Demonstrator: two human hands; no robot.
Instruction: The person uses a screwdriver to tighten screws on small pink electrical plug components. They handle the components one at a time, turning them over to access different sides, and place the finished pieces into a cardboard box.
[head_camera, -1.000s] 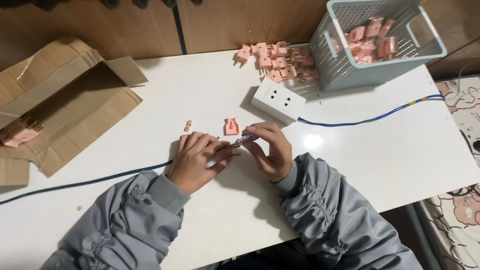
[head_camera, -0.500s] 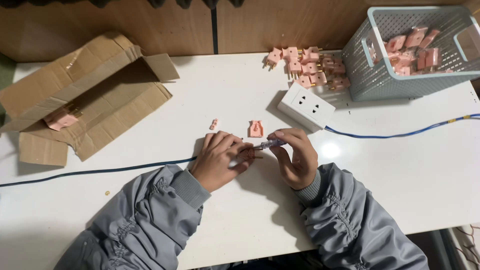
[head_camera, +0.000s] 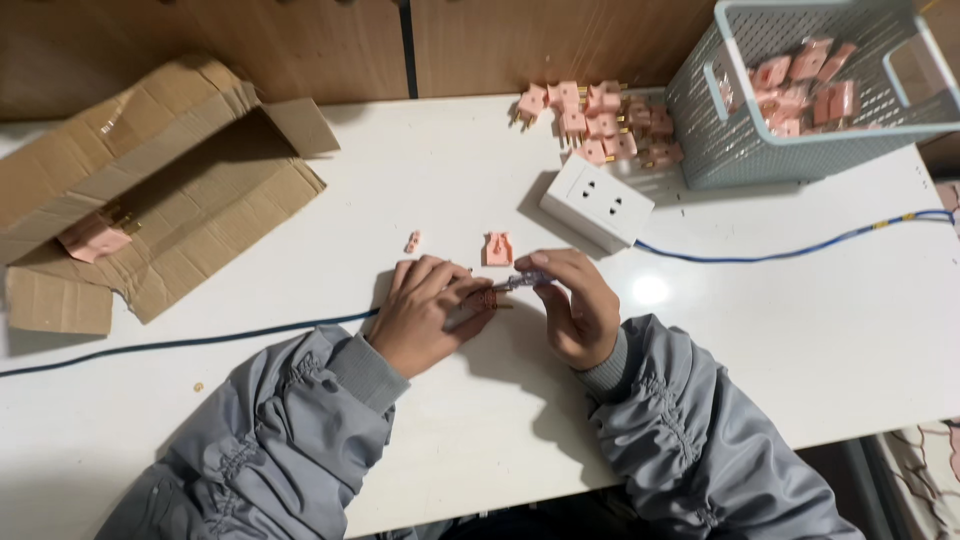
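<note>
The left hand (head_camera: 425, 312) is pinching a small pink plug part (head_camera: 487, 298) against the white counter (head_camera: 300, 220), while the right hand (head_camera: 572, 305) is gripping a clear-handled screwdriver (head_camera: 523, 281) whose tip is meeting that part. Another pink piece (head_camera: 498, 249) is lying just beyond them, near a white socket block (head_camera: 597, 201).

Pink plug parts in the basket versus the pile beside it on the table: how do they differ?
The basket's pink parts sit contained behind grey mesh walls, partly hidden; the table pile lies loose and in full view on the white table. The pile shows metal prongs; in the basket I cannot make any out. Both look alike in pink colour and size.
</note>
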